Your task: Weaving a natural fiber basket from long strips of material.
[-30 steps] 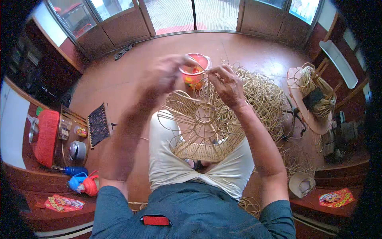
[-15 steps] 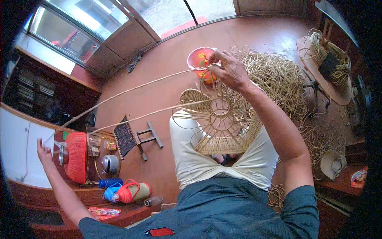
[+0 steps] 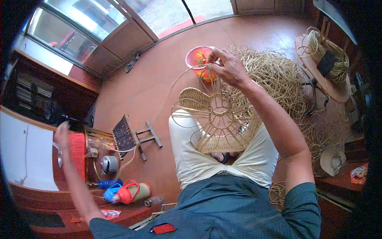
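Note:
A half-woven piece (image 3: 221, 144) with a round hub, wire spokes and petal-like loops rests between my knees, its lower part and one left loop filled with tan weaving. At its top, my right hand (image 3: 229, 67) is closed, thumb and fingers pinching tan cord against a spoke. From there a loose stretch of the cord (image 3: 179, 78) curves down to the left, blurred. My left hand (image 3: 63, 135) is out at the far left, smeared by motion, above a red woven cover; its fingers and anything in them cannot be made out.
A big tangle of cord (image 3: 270, 79) lies on the floor beyond my right arm. Behind the work stands a red bucket (image 3: 195, 59). To the left are a small stool (image 3: 125, 135), a kettle (image 3: 109, 163) and a red-topped flask (image 3: 133, 190). A bench (image 3: 338, 85) holds coiled cord.
The cord stretched taut between my hands has gone slack and dropped. My left hand has moved up and slightly right. My right hand stays pinched at the top of the weaving.

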A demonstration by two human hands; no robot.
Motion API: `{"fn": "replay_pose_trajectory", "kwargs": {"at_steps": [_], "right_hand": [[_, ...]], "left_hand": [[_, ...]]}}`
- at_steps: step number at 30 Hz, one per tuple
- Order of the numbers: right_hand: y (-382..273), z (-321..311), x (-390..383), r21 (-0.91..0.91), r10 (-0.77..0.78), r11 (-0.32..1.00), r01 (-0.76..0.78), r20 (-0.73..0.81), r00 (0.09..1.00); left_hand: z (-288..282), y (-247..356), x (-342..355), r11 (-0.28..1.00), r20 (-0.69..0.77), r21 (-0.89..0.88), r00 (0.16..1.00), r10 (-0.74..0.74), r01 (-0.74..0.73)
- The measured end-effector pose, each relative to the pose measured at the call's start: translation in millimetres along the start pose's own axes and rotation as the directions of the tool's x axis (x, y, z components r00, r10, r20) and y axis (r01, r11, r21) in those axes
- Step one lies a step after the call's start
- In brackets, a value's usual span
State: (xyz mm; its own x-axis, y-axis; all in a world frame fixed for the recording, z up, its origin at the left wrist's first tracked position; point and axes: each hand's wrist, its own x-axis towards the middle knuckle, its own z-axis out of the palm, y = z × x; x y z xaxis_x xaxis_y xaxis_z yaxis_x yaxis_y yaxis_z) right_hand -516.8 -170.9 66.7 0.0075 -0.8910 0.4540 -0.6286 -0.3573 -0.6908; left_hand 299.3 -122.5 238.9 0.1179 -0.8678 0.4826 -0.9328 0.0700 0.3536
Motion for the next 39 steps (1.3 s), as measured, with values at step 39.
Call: {"fn": "replay_pose_trajectory", "kwargs": {"at_steps": [39], "right_hand": [[-46.7,27.5,-177.5,0.443,0.322,0.849,-0.287,-0.003,0.947]], "left_hand": [[421.5,452.6,-65.0,0.828,0.866,-0.187,-0.31,0.393,0.528]]}}
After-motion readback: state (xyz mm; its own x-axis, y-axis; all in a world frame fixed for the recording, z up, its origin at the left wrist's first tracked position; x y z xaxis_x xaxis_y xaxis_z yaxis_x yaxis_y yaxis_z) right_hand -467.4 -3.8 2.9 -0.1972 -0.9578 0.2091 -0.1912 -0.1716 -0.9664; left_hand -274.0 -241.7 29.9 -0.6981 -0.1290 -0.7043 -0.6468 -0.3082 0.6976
